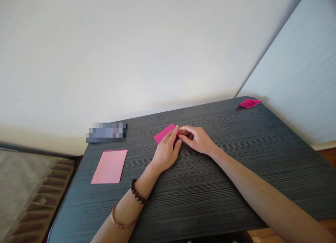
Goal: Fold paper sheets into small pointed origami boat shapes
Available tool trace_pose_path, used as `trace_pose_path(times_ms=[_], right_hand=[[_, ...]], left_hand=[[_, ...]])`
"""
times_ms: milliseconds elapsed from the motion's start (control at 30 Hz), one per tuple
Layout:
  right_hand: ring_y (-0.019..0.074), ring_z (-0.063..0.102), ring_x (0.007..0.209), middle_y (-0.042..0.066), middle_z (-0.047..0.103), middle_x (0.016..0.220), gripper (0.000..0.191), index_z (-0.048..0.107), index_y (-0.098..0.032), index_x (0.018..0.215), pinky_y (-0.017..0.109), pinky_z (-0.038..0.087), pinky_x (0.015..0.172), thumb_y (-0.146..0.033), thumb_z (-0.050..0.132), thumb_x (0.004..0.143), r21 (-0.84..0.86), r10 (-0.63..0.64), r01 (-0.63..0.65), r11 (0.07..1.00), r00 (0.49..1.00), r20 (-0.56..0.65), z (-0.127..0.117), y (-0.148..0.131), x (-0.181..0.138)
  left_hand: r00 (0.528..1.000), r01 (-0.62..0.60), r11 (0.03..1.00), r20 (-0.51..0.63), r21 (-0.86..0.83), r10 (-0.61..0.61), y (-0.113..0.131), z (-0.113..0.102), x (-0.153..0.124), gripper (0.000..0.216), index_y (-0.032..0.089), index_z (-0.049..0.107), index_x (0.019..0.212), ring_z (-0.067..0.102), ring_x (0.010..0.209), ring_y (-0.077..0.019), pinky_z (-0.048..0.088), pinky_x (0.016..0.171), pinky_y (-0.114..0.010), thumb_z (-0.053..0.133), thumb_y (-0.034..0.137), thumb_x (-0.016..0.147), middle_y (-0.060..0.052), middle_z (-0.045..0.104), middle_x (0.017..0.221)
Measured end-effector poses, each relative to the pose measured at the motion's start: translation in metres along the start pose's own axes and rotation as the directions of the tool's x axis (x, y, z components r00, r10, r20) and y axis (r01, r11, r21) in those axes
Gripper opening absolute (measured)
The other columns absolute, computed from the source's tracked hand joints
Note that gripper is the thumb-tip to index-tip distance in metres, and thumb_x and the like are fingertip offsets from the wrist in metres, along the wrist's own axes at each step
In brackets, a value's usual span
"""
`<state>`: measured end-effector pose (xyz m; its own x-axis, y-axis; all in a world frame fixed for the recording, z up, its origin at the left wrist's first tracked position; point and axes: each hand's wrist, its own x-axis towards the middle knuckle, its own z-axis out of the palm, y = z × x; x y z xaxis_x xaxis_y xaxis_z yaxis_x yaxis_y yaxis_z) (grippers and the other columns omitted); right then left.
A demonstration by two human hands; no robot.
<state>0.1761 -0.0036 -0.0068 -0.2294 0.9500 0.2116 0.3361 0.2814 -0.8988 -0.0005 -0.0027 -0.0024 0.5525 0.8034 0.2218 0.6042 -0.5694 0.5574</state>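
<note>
A folded magenta paper (164,133) lies on the dark striped table (236,159) near its middle. My left hand (166,150) rests on the paper's near right end, fingers together and pressing down on it. My right hand (198,139) meets it from the right, fingertips pinched on the same end of the paper. Most of that end is hidden under my fingers. A bead bracelet and a thin bangle sit on my left wrist.
A light pink sheet stack (110,166) lies flat at the table's left. A blurred dark object (106,132) sits at the back left edge. A folded magenta paper piece (250,103) rests at the far right corner. Walls close behind and to the right.
</note>
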Motion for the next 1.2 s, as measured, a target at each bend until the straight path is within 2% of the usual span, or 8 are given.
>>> trace_pose_path(times_ms=[300, 400, 533, 700, 867, 1033, 1133, 1200], right_hand=[[0.0118, 0.061, 0.068, 0.001, 0.066, 0.080, 0.016, 0.061, -0.020, 0.087, 0.022, 0.047, 0.058, -0.035, 0.058, 0.084, -0.016, 0.107, -0.107, 0.994, 0.994, 0.027, -0.003, -0.002, 0.001], [0.0102, 0.054, 0.063, 0.000, 0.062, 0.079, 0.015, 0.057, -0.020, 0.095, 0.022, 0.045, 0.056, -0.028, 0.057, 0.082, 0.024, 0.097, -0.099, 0.995, 0.993, 0.068, -0.010, -0.005, -0.003], [0.0103, 0.048, 0.063, -0.002, 0.055, 0.074, 0.012, 0.056, -0.021, 0.086, 0.024, 0.041, 0.059, -0.014, 0.050, 0.077, 0.088, 0.045, -0.063, 0.994, 0.980, 0.194, -0.019, -0.009, -0.008], [0.0119, 0.050, 0.068, 0.000, 0.055, 0.080, 0.019, 0.054, -0.021, 0.094, 0.025, 0.043, 0.062, -0.014, 0.047, 0.077, 0.060, 0.063, -0.066, 0.996, 0.997, 0.051, -0.017, -0.005, -0.008], [0.0140, 0.056, 0.071, 0.002, 0.061, 0.089, 0.050, 0.041, -0.022, 0.125, 0.027, 0.047, 0.065, -0.031, 0.061, 0.080, -0.040, 0.065, -0.063, 0.997, 0.997, 0.043, -0.010, -0.005, -0.011], [0.0151, 0.056, 0.074, 0.003, 0.061, 0.080, 0.010, 0.062, -0.019, 0.088, 0.028, 0.046, 0.069, -0.025, 0.054, 0.087, -0.255, -0.061, 0.086, 0.963, 0.992, 0.108, -0.009, -0.001, -0.014], [0.0175, 0.057, 0.086, 0.005, 0.063, 0.089, 0.017, 0.064, -0.021, 0.099, 0.032, 0.046, 0.079, -0.025, 0.051, 0.089, -0.289, -0.141, 0.197, 0.937, 0.969, 0.203, -0.013, 0.001, -0.013], [0.0166, 0.059, 0.086, 0.005, 0.064, 0.094, 0.024, 0.063, -0.024, 0.110, 0.031, 0.048, 0.078, -0.027, 0.051, 0.090, -0.267, -0.162, 0.223, 0.938, 0.959, 0.232, -0.015, 0.000, -0.012]], left_hand=[[0.998, -0.039, 0.998, 0.049, -0.040, 0.041, 0.004, -0.007, -0.003, 0.047, 0.018, 0.030, 0.142, 0.038, 0.132, -0.0199, 0.029, 0.112, -0.042, 0.035, 0.026, 0.096, -0.009, 0.042, 0.143], [0.999, 0.034, 0.999, -0.025, -0.032, -0.035, 0.001, -0.007, -0.002, 0.046, 0.019, 0.032, 0.141, 0.030, 0.137, -0.0212, 0.022, 0.115, -0.046, 0.035, 0.025, 0.096, -0.007, 0.040, 0.145], [0.980, 0.148, 0.988, -0.124, -0.046, -0.153, -0.002, -0.005, -0.003, 0.058, 0.017, 0.023, 0.144, 0.024, 0.139, -0.0261, 0.028, 0.111, -0.049, 0.044, 0.029, 0.092, -0.011, 0.032, 0.149], [0.961, 0.224, 0.962, -0.130, -0.157, -0.245, -0.001, -0.008, -0.005, 0.056, 0.023, 0.038, 0.136, 0.054, 0.114, -0.0237, 0.044, 0.099, -0.042, 0.058, 0.031, 0.084, -0.009, 0.056, 0.128], [0.900, 0.310, 0.824, -0.134, -0.474, -0.416, -0.002, -0.012, -0.007, 0.059, 0.023, 0.040, 0.132, 0.065, 0.077, -0.0162, 0.057, 0.065, -0.027, 0.064, 0.034, 0.080, -0.005, 0.066, 0.100], [0.957, 0.236, 0.892, -0.066, -0.385, -0.282, -0.009, -0.016, -0.008, 0.020, 0.020, 0.065, 0.100, 0.065, 0.088, -0.0176, 0.054, 0.081, -0.030, 0.061, 0.029, 0.083, -0.003, 0.070, 0.096], [0.991, 0.120, 0.937, -0.018, -0.330, -0.133, -0.013, -0.020, -0.009, 0.018, 0.022, 0.070, 0.097, 0.064, 0.097, -0.0171, 0.050, 0.090, -0.031, 0.054, 0.021, 0.087, -0.003, 0.071, 0.102], [0.983, 0.168, 0.917, -0.011, -0.362, -0.184, -0.014, -0.022, -0.009, 0.018, 0.022, 0.070, 0.097, 0.064, 0.097, -0.0176, 0.050, 0.090, -0.030, 0.056, 0.023, 0.086, -0.002, 0.071, 0.102]])
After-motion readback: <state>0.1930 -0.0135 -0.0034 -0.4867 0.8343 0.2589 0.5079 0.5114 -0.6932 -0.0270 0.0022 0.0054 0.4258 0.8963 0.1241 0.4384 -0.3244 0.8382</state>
